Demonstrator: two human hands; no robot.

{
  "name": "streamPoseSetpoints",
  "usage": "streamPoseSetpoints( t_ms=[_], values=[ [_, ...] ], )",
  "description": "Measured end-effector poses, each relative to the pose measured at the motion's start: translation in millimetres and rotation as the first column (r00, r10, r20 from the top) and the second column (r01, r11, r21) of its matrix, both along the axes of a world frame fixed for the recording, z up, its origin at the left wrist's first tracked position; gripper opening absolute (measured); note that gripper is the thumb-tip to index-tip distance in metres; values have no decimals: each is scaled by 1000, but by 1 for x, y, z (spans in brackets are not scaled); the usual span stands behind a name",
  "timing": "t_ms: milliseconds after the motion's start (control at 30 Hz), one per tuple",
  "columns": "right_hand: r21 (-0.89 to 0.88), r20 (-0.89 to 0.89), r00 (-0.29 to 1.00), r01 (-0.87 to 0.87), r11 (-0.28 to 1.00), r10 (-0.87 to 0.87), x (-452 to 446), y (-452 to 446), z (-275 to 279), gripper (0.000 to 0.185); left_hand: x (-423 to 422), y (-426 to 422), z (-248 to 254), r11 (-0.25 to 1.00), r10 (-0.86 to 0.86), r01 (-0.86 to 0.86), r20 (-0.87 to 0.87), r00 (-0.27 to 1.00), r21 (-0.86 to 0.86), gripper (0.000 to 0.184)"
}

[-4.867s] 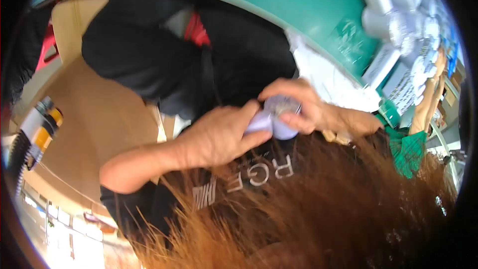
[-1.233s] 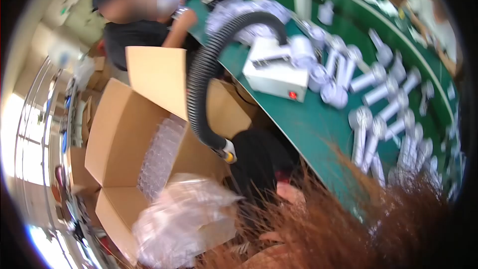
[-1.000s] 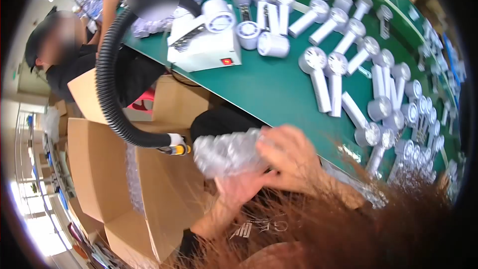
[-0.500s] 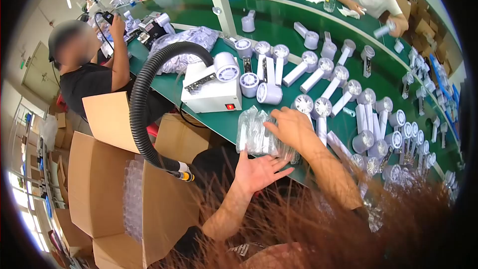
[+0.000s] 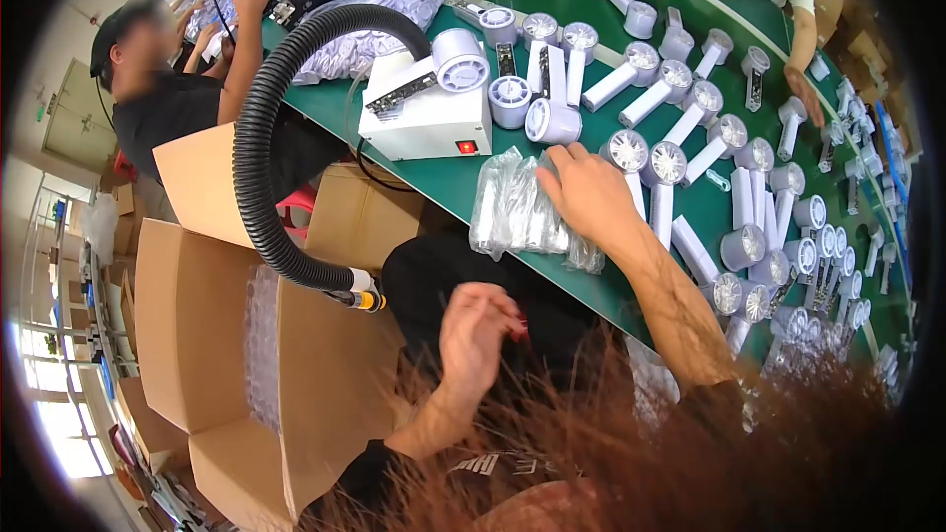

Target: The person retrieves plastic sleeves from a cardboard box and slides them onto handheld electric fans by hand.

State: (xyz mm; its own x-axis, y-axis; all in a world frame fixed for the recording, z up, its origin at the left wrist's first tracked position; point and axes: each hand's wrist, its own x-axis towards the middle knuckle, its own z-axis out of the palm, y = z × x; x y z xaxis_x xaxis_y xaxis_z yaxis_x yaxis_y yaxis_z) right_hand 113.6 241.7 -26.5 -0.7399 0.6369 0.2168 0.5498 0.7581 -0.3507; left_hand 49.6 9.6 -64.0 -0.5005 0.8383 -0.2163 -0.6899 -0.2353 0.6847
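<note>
Several clear plastic bags with light-coloured parts inside [image 5: 507, 207] lie side by side at the near edge of the green table. Over their right end is my right hand [image 5: 596, 199], palm down, fingers apart and bent, the fingertips touching the plastic. Its palm side is hidden. Off the table edge, above my dark-clothed lap, my left hand [image 5: 475, 340] has loosely bent fingers, somewhat blurred, with nothing visible in them. Just behind the bags, a white handheld fan [image 5: 554, 121] lies on the table.
A white box with a lit red switch [image 5: 424, 128] carries a fan with an exposed circuit board [image 5: 402, 91]. A black corrugated hose [image 5: 258, 128] arches to the left. Many fans cover the right side. An open carton [image 5: 163, 335] stands lower left. Two co-workers sit around the table.
My left hand has left the bags, moved down and left, and its fingers have curled from a spread palm. My right hand stays at the bags. The view has shifted.
</note>
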Motion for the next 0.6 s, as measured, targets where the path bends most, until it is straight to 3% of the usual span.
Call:
streamPoseSetpoints(
  t_ms=[33, 67, 133, 167, 200, 267, 367, 533, 600],
  values=[
    [56, -19, 1000, -15, 998, 16, -1, 0, -3, 35, -7, 7, 8, 985, 172, -159, -330, 928, 66, 19],
    [110, -38, 999, -27, 994, 31, -1, -1, -7, 36, -21, 13, 7, 960, 273, -249, -638, 720, 130, 19],
    [91, -52, 997, -45, 995, 50, -6, -1, -13, 41, -48, 33, -1, 950, 117, -314, -927, 356, -1, 47],
    [82, -85, 994, -57, 995, 64, -8, -1, -13, 42, -53, 48, 1, 950, 29, -302, -946, 322, -74, 59],
    [79, -116, 990, -72, 994, 81, -9, 0, -12, 43, -60, 59, -7, 952, -70, -252, -923, 379, -175, 68],
    [41, -137, 985, -100, 994, 105, -12, 3, -10, 48, -62, 75, -11, 955, -121, -218, -936, 331, -201, 76],
    [-14, -72, 986, -153, 988, 152, -14, 5, -4, 48, -49, 75, 14, 904, -330, -310, -942, -64, -296, 84],
    [-59, -23, 979, -203, 977, 202, -10, 8, 6, 50, -50, 75, 7, 944, -264, -201, -964, 13, -261, 84],
    [-93, 48, 970, -233, 968, 238, -13, 10, 14, 47, -52, 76, 11, 937, -310, -176, -950, -25, -301, 83]
  ],
)
